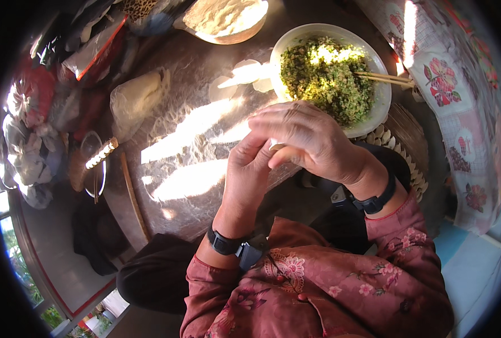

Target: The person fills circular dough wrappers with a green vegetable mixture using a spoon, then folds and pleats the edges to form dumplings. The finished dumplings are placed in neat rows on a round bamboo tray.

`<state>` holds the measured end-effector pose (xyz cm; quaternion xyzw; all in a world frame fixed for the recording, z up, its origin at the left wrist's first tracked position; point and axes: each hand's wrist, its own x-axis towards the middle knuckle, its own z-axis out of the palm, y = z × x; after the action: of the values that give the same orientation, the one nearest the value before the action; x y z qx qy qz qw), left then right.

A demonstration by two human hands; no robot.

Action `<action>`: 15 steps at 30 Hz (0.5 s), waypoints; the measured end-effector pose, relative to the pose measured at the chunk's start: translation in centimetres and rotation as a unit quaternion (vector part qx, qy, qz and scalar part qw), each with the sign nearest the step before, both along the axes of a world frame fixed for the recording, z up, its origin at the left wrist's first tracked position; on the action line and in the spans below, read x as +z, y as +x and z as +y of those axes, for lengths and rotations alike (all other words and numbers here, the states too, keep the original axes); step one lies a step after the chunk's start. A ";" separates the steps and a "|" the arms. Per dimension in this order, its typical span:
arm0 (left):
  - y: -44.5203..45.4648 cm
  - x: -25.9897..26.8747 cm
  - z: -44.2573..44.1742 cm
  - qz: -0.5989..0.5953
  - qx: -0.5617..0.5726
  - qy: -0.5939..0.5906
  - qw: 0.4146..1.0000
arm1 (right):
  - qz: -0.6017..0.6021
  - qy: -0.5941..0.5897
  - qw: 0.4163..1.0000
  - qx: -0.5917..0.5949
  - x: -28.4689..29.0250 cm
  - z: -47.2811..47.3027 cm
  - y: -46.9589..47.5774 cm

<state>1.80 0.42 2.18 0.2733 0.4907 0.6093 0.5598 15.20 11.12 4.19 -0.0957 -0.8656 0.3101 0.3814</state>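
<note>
My left hand [248, 162] and my right hand [307, 131] are pressed together in front of the white bowl [385, 99]. A pale edge of a dough wrapper [277, 145] peeks out between the fingers; the rest of it is hidden. Green chopped filling [326, 80] fills much of the bowl, and a pair of wooden chopsticks [383, 77] leans over its right side. Left of the bowl, thin round dough wrappers [223, 88] lie on the floured board [191, 177]. Folded dumplings [411, 162] line the edge of a round tray [409, 126], partly under the bowl.
A bowl of flour [225, 19] stands at the far side. Dough in a plastic bag [134, 101] rests on the board's left part, with a thin wooden stick [134, 194] nearer me. Plastic bags [32, 148] crowd the left. Flowered cloth [442, 84] hangs at right.
</note>
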 end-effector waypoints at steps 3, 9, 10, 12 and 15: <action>0.3 -0.3 -0.6 0.019 -0.011 -0.010 1.000 | 0.016 0.024 0.999 0.013 -0.3 -0.3 0.3; 0.7 -1.2 -0.9 -0.198 -0.054 0.121 0.971 | 0.026 0.035 0.999 -0.015 -1.0 -0.8 0.9; 0.3 -1.0 -0.8 -0.227 -0.006 0.043 0.973 | 0.035 -0.005 0.999 -0.015 -1.1 -1.0 1.0; 0.5 -0.7 -0.8 -0.175 -0.034 0.069 0.982 | 0.052 -0.092 0.994 0.007 -1.1 -1.0 1.5; 1.8 0.1 -0.8 -0.084 -0.024 0.067 0.994 | -0.009 -0.118 0.993 0.017 0.0 -0.3 2.9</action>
<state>3.59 -0.39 2.30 0.2696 0.3934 0.6476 0.5942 18.07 10.86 4.14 -0.1277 -0.8279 0.4154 0.3547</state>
